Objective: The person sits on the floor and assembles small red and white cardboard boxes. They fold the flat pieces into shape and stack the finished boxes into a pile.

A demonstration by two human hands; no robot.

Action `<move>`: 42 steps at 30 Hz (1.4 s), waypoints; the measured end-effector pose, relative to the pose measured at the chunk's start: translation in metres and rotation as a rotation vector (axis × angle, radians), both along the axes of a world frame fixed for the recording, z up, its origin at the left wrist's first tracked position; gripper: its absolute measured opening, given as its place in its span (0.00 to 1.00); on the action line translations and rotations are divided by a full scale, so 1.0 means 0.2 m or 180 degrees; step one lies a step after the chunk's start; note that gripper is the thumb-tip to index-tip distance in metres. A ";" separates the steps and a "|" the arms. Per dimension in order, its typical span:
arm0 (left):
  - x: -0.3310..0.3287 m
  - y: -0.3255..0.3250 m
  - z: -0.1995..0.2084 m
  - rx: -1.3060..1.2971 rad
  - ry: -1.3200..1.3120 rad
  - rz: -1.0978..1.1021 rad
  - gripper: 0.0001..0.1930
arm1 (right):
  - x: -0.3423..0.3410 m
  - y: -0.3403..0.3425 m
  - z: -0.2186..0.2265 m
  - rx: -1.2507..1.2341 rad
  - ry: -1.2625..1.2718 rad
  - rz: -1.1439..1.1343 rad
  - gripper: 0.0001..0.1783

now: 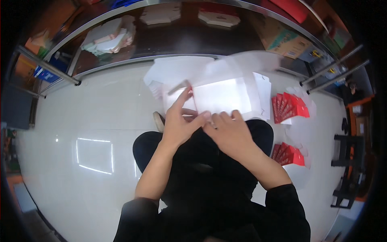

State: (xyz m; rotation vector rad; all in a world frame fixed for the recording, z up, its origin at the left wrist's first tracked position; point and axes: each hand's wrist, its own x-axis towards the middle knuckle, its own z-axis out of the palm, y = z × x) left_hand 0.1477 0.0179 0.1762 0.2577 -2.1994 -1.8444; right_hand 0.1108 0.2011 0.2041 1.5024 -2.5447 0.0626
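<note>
A partly folded white cardboard box (221, 94) lies in front of my knees, its inside facing up and a red strip along its left side. My left hand (179, 126) grips the near left corner, index finger stretched along the left flap and thumb toward the middle. My right hand (229, 131) has its fingers curled over the near edge, close to the left thumb. A flap at the far side is smeared by motion. White flat card sheets (263, 94) show beneath and beside the box. The fingertips are partly hidden.
Fanned red printed card pieces (288, 107) lie on the pale tiled floor (96, 121) to the right, with a second fan (288, 155) nearer. Ahead, a dark shelf (169, 38) on metal legs holds stacked white card (109, 36) and a brown carton (282, 36). Dark stools stand far right.
</note>
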 end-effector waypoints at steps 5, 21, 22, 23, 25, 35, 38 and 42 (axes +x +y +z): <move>-0.03 -0.29 -0.13 -0.0729 -0.0299 0.0803 0.19 | -0.08 -0.12 0.05 -0.0856 0.0305 0.0203 0.20; -0.13 -0.57 -0.19 -0.1185 -0.0696 0.1018 0.15 | -0.43 0.00 -0.50 -0.3638 -0.3779 -0.0937 0.21; -0.13 -0.57 -0.16 -0.1036 -0.0832 0.0981 0.15 | -0.44 -0.01 -0.50 -0.3772 -0.4020 -0.0913 0.21; -0.14 -0.56 -0.15 -0.0887 -0.0967 0.0943 0.15 | -0.44 -0.01 -0.50 -0.3838 -0.4132 -0.0959 0.21; -0.15 -0.56 -0.18 -0.1005 -0.0808 0.1011 0.15 | -0.45 -0.02 -0.49 -0.3978 -0.4352 -0.1031 0.21; -0.15 -0.57 -0.18 -0.1241 -0.0941 0.1093 0.14 | -0.44 -0.04 -0.53 -0.2883 -0.3210 -0.0749 0.18; -0.17 -0.46 -0.08 -0.2098 0.0155 0.1785 0.13 | -0.45 -0.01 -0.48 -0.2271 -0.2040 -0.0471 0.17; -0.26 -0.18 0.02 -0.2062 -0.0050 0.0803 0.20 | -0.46 0.00 -0.49 -0.2122 -0.1441 -0.0146 0.18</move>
